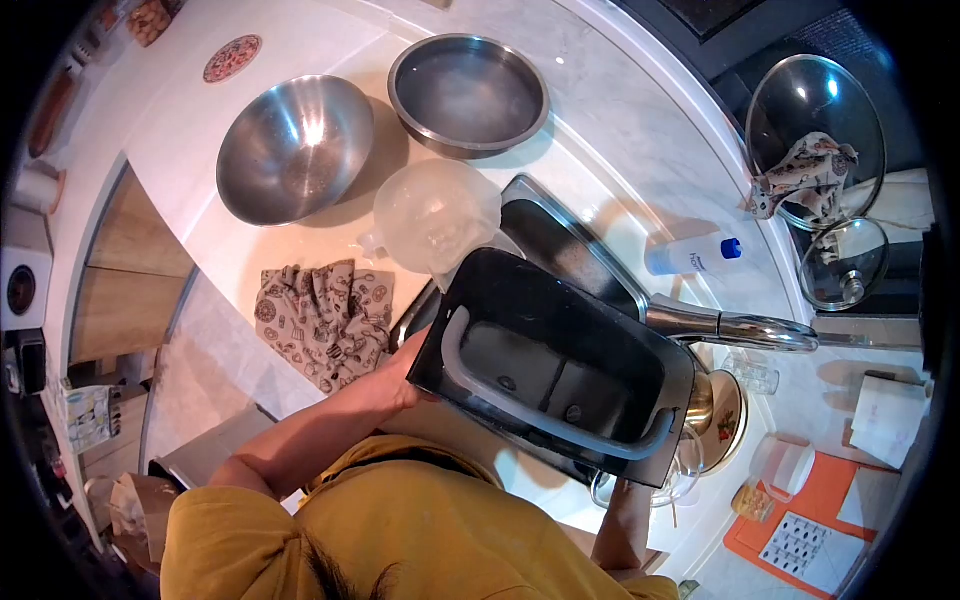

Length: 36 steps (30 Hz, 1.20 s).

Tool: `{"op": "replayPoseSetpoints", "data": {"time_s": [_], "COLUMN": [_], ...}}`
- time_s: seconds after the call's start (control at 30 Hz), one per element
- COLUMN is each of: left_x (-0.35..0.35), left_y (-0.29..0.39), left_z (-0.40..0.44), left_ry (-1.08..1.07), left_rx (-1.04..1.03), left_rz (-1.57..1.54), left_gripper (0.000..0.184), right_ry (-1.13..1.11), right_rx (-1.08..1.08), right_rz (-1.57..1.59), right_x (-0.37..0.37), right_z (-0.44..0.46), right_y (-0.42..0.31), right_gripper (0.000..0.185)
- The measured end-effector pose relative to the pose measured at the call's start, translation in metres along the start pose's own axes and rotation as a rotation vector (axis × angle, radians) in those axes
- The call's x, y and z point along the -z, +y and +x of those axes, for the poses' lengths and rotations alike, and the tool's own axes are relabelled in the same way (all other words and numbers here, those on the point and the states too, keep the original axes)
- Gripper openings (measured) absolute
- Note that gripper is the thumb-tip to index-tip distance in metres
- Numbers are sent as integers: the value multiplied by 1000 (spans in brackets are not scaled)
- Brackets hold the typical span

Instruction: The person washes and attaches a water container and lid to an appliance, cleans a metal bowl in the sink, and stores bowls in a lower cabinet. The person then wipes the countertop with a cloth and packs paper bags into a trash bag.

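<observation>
A black rectangular bin (560, 370) with a grey handle is held tilted over the sink (575, 235), its inside facing up. My left hand (408, 368) grips its left end, with most of the fingers behind the wall. At the right end my right forearm reaches up beneath the bin, and the hand itself is hidden by it. Behind the bin's far edge stands a translucent plastic bowl or jug (435, 215). A patterned cloth (325, 322) lies crumpled on the counter beside my left hand.
Two metal bowls, one deep (295, 150) and one shallow (468, 95), stand at the back. The chrome faucet (735, 328) juts in beside the bin's right end. Plates (728, 420), glass lids (815, 130), a bottle (690, 256) and an orange board (830, 500) are at the right.
</observation>
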<state>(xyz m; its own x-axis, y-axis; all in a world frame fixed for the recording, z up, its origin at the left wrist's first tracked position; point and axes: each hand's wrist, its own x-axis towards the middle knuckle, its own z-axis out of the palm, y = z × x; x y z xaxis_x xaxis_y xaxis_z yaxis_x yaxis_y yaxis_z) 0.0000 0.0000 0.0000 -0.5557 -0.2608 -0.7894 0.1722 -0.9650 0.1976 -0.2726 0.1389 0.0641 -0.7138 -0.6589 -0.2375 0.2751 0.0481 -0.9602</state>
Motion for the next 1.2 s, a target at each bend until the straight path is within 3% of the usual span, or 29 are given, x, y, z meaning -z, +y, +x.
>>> {"op": "replayPoseSetpoints", "data": {"time_s": [0.2, 0.3, 0.4, 0.43, 0.5, 0.6, 0.7, 0.8, 1.0, 1.1, 1.17, 1.2], "left_x": [-10, -9, -8, -19, -26, -24, -26, -34, -54, -42, -21, -17], "left_y": [4, 2, -6, -7, -6, -2, -2, 7, 12, -5, -13, -18], "left_z": [-15, -11, -12, -33, -42, -32, -30, -43, -75, -60, -39, -38], "left_ry": [34, 112, -46, 51, 146, 189, 105, 140, 149, 161, -61, -84], "left_rx": [-122, -10, 5, -277, -557, -253, -343, -96, -95, -316, -228, -243], "left_rz": [1, -35, -148, 65, 280, 136, 77, -181, -446, -113, -178, -121], "left_gripper": [37, 37, 39, 39, 39, 37, 35, 32, 28, 29, 30, 30], "right_ry": [-52, -50, 18, 12, 8, 41, 169, 18, -63, -68, -206, -158], "right_rx": [17, 23, 36, 42, 50, -11, -100, -68, 10, 15, 90, 40], "right_rz": [17, -61, -132, -109, -86, -95, -21, -42, -4, -145, 99, 218], "right_x": [-4, -4, -9, -11, -2, 23, 22, 10, 17, 18, 33, 55], "right_z": [-4, -6, -9, -9, -5, 6, 5, -2, -14, -35, -36, -24], "right_y": [1, -2, -4, -5, -2, 7, 5, 1, 2, 2, 20, 35], "right_gripper": [43, 41, 39, 38, 37, 36, 35, 35, 39, 41, 39, 38]}}
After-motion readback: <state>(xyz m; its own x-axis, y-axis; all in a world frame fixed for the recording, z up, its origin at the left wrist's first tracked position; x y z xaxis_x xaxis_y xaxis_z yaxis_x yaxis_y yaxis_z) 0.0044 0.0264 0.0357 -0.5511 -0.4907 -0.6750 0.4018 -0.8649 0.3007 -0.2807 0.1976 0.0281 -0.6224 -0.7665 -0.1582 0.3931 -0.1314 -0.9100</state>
